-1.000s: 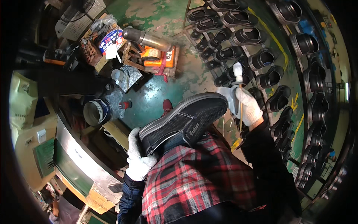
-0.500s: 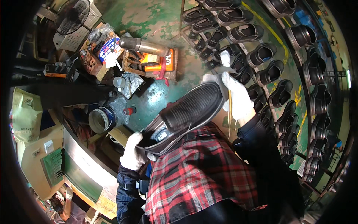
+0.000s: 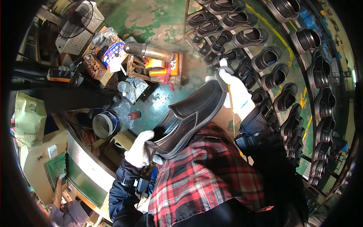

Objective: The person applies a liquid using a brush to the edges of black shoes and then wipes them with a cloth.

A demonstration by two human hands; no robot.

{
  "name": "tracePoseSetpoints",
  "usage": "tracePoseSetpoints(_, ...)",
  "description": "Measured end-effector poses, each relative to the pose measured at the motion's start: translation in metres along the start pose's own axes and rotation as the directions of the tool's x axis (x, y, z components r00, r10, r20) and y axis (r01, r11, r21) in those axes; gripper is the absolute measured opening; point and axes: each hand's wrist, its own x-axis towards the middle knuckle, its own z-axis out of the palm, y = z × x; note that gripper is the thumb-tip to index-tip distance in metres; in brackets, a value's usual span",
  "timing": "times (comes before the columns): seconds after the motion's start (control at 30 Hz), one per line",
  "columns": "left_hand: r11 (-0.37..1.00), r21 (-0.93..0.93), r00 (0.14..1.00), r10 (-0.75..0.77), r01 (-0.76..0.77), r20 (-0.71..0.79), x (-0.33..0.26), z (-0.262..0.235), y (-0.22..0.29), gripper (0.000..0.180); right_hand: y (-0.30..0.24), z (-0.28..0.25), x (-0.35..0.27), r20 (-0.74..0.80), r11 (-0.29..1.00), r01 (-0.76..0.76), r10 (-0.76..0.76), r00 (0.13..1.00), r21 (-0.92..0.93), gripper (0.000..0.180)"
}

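Observation:
A black slip-on shoe [image 3: 189,113] with a perforated upper and dark sole is held over my lap, its side facing up and its toe pointing to the upper right. My white-gloved left hand [image 3: 140,149] grips it at the heel, thumb at the opening. At the toe, my white-gloved right hand [image 3: 236,89] is closed on a grey flat piece [image 3: 223,77] lying against the shoe's tip. A thin tan strand hangs below that hand. What the grey piece is, I cannot make out. A red plaid apron [image 3: 204,174] covers my lap under the shoe.
Racks of black shoes [image 3: 266,58] stand on the right. Ahead on the left are a stool with an orange box [image 3: 170,66], a metal cylinder [image 3: 159,52], a bucket [image 3: 102,125] and a fan [image 3: 75,19]. Another person [image 3: 70,212] is at the lower left beside a bench.
The shoe has rolled so its side and sole edge show more, and its insole shows less. My right hand has shifted slightly up and left around the toe with the grey flat piece.

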Motion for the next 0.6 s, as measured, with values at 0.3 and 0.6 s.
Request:
tracePoseSetpoints(0.3,0.181,0.778,0.780,0.340,-0.602,0.525,-0.008,-0.043,0.014,0.037,0.005,-0.010,0.015,0.014,0.993,0.069,-0.068,0.998,-0.097,0.022)
tracePoseSetpoints(0.6,0.262,0.715,0.757,0.325,-0.648,0.567,0.003,-0.070,0.022,0.036,0.005,0.023,-0.033,-0.030,0.436,0.289,-0.592,0.805,-0.852,0.023)
